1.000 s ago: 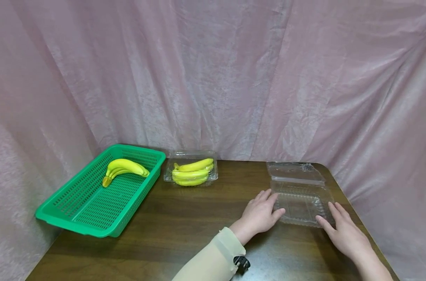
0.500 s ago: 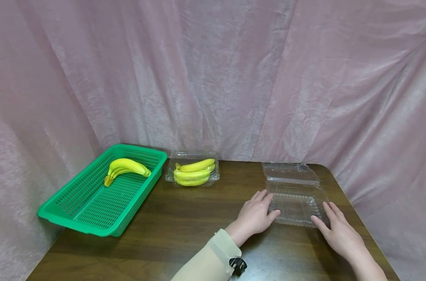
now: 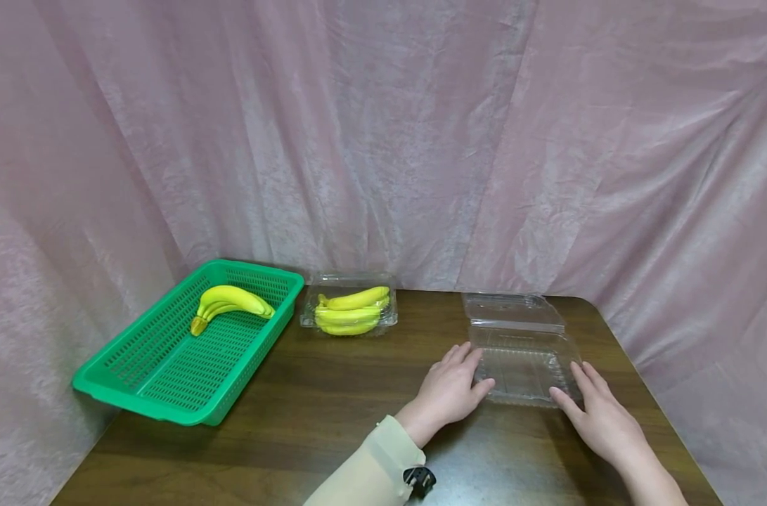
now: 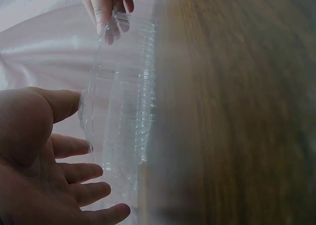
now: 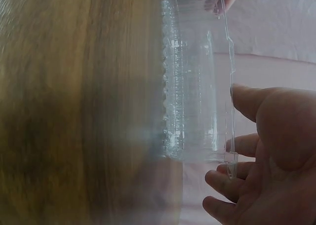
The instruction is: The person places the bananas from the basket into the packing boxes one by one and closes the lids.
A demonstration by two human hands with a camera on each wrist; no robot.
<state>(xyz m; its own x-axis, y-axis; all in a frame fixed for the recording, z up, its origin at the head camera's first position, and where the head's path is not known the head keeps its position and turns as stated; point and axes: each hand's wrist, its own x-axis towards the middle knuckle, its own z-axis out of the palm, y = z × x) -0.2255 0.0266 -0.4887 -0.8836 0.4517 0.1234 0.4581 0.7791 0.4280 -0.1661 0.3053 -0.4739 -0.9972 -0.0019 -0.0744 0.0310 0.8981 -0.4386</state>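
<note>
A clear plastic clamshell container (image 3: 524,369) lies unfolded on the table, its lid (image 3: 512,310) laid back toward the curtain. My left hand (image 3: 445,391) is at its left side, the thumb by the front corner. At the right side, my right hand (image 3: 604,422) has its thumb at the front rim. Fingers of both hands are spread and fairly straight; in the left wrist view the left thumb (image 4: 66,104) meets the rim. The right wrist view shows the right thumb (image 5: 247,101) against the rim too. No fruit shows inside this container.
At back centre, a second clear container (image 3: 388,316) holds yellow bananas (image 3: 348,314). On the left stands a green basket (image 3: 231,383) with a bunch of bananas (image 3: 234,301) inside. A pink curtain (image 3: 383,140) hangs behind the brown table (image 3: 332,393).
Both hands and the unfolded container have shifted steadily left across the table. The basket and the packed bananas appear slightly further right as the head view drifts.
</note>
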